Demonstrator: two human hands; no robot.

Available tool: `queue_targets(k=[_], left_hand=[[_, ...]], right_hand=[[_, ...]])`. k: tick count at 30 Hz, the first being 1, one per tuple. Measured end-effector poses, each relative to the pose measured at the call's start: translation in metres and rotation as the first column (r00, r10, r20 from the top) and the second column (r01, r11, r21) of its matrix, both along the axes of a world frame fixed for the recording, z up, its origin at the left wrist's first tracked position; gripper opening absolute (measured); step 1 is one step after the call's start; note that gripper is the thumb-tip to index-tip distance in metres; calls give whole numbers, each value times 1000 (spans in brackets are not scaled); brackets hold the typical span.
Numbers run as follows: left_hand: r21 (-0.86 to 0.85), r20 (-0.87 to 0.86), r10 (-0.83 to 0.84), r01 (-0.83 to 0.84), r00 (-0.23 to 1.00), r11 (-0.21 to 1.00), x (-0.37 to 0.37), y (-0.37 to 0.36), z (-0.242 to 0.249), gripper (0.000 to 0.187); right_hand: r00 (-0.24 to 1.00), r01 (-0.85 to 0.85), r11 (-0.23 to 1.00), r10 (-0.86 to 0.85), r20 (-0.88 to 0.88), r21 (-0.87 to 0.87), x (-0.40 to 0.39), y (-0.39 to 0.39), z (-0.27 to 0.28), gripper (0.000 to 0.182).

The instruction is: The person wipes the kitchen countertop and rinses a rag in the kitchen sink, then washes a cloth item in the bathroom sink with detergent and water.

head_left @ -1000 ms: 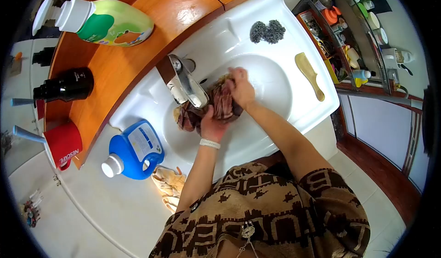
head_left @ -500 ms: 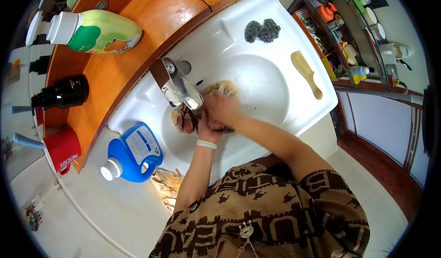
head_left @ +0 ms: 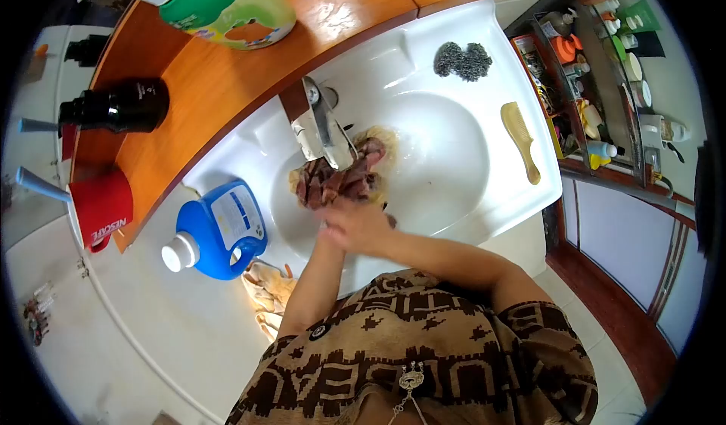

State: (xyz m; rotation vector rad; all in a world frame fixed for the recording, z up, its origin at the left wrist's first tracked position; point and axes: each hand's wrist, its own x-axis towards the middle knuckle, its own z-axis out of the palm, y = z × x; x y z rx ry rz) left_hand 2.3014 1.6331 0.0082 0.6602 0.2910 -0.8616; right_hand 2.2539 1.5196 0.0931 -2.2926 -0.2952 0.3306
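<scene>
A bunched, wet cloth, dark reddish-brown with tan fuzzy edges, lies in the basin of the white sink under the metal faucet. My right hand lies across my left wrist at the near edge of the cloth, its fingers smeared by motion. Beneath it, my left hand is mostly hidden, and I cannot tell whether its fingers hold the fabric. The left forearm comes up from below, the right one from the lower right.
A blue detergent jug stands left of the sink. On the rim lie a dark scouring pad and a comb. The wooden shelf holds a green bottle, a black bottle and a red mug.
Both hands have drawn back toward my body from the cloth, leaving more of it showing under the faucet. My right hand now covers the left wrist and its white band.
</scene>
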Motion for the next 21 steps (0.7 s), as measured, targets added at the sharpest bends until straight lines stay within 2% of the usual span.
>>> queue_targets(k=[1,2,3,4,5,6,7,8,9,11,12,13,14,15,16,17,18,19,20,21], left_hand=[[58,166,-8,-2,986,998,-4,-12,20,50],[80,-89,118,-111,989,991,-11,-4,-17,48],[119,-332,240,-212,912,970,-15,-2,-38,46],[112,-395,172,-139,903,984,-15,-18,12,36],[114,-397,177,-143,901,983,-22,-25,23,36],[153,-316,193,-151,929,977,-30,-30,29,38],[187,-230,209,-168,950,968,-33,-32,32,42],[206,-203,132,-89,970,974,-33,-31,37,62],[204,-205,146,-104,968,973,-29,-27,39,62],[206,-492,118,-16,863,978,-18,-20,42,70],[61,-448,111,-94,887,994,-17,-22,40,77],[58,-445,115,-100,888,993,-14,-20,28,77],[18,-340,154,-158,928,987,-9,-13,5,77],[-25,-239,200,-211,950,977,-10,-7,-17,77],[-45,-190,226,-238,956,970,-13,-5,-21,76],[-67,-141,254,-265,957,962,-16,-4,-24,76],[4,-157,217,-219,963,976,-18,-5,-16,70],[76,-177,183,-172,967,982,-21,-4,-7,64],[144,-197,148,-121,969,982,-23,-4,2,58],[203,-212,114,-70,970,977,-20,-7,9,52]], right_hand=[[983,-82,969,118,140,-235,6,0,-16,31],[967,4,992,29,253,-129,17,-16,-47,29],[995,102,954,-92,48,-281,30,-33,-65,30],[961,160,881,-242,-133,-445,43,-54,-78,30],[896,348,865,-421,-145,-360,47,-81,-86,32],[784,578,791,-606,-131,-199,43,-94,-97,35],[760,633,757,-647,-54,-163,40,-104,-98,38],[647,750,656,-754,-117,-81,37,-115,-99,40],[540,838,545,-836,-102,-34,33,-122,-105,43],[694,714,700,-711,-118,-14,20,-101,-109,43],[752,638,756,-573,-326,147,17,-85,-107,47],[844,526,838,-495,-206,145,4,-58,-112,51],[897,443,840,-416,-153,315,1,-38,-71,47],[931,364,820,-303,-204,441,-5,-19,-35,42],[969,177,927,-105,-224,331,-12,-1,-11,36],[969,173,927,-100,-224,332,-13,6,-22,36],[993,66,978,-84,84,197,-14,15,-43,32],[995,-7,999,10,103,-37,-2,6,-45,29],[986,-87,960,120,112,-265,10,-3,-47,28],[996,42,946,-66,-65,-320,26,-25,-55,31]])
